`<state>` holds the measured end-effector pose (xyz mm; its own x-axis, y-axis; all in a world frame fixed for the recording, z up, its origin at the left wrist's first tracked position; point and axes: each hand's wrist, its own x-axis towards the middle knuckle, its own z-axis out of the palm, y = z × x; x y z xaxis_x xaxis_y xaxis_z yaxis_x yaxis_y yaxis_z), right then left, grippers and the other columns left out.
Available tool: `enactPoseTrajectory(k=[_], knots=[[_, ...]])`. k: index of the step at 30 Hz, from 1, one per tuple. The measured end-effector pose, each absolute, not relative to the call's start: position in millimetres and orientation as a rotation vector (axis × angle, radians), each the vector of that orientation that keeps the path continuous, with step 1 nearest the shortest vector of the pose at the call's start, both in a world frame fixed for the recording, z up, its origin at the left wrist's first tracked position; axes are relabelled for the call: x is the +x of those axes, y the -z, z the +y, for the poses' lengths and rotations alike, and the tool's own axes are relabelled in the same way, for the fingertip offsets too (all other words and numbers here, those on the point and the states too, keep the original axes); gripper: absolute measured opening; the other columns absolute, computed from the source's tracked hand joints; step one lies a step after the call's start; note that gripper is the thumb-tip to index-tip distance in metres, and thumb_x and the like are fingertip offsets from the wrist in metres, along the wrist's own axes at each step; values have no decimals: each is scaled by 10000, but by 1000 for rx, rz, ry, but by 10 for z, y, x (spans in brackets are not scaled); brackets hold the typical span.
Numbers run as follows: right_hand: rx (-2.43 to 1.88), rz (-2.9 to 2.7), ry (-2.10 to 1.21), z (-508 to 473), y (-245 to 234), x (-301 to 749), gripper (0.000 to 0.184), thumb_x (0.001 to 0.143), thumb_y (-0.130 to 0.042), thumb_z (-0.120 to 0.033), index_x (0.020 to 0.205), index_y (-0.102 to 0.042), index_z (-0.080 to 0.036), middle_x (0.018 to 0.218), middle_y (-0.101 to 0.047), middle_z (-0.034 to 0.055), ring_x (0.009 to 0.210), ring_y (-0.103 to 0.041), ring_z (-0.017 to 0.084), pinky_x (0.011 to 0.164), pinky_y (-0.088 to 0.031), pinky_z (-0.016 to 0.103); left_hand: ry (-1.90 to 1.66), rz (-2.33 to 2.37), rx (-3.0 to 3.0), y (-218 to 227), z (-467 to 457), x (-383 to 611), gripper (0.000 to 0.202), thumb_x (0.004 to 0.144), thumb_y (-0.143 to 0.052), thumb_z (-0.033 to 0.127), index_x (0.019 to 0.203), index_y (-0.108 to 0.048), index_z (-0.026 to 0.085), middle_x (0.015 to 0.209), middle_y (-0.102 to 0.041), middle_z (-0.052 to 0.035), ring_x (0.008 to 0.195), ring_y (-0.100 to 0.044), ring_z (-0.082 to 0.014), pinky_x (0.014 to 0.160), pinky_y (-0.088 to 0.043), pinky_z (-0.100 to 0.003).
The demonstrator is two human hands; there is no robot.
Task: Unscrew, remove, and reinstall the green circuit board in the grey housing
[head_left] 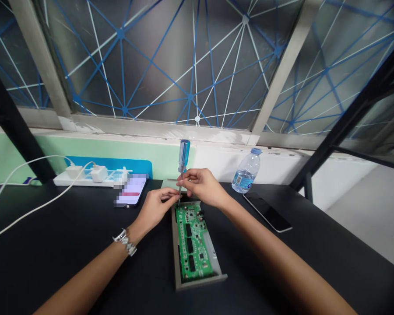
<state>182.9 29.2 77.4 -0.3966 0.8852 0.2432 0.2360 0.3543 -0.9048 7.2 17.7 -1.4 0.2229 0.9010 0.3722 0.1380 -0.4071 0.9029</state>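
A screwdriver with a clear blue handle stands nearly upright over the far left corner of a green circuit board. My right hand grips it just below the handle, around the upper shaft. Close to the tip, my left hand pinches the lower shaft between thumb and fingers; a small screw there would be hidden. The board sits in a shallow grey metal housing lying lengthwise toward me. Where exactly the tip touches is too small to make out.
Behind the left hand are a lit phone and a white power strip with plugs and cables. A water bottle and a dark phone stand and lie right on the black table. A light-coloured flat piece is behind the housing.
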Motion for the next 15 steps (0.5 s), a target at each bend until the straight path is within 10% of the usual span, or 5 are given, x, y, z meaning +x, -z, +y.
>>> enactPoseTrajectory(k=[15], knots=[[-997,-1882,-972,188,-639,1666,160,872,-590,-320,897,-622,-166,677,-610,-7,483,-574,96,465,-431,202,-1285,1034,1780,82,243,257,211,836,-643,294,719,-709,131,735,-753,-53,723,-697,-228,643,-503,-269]])
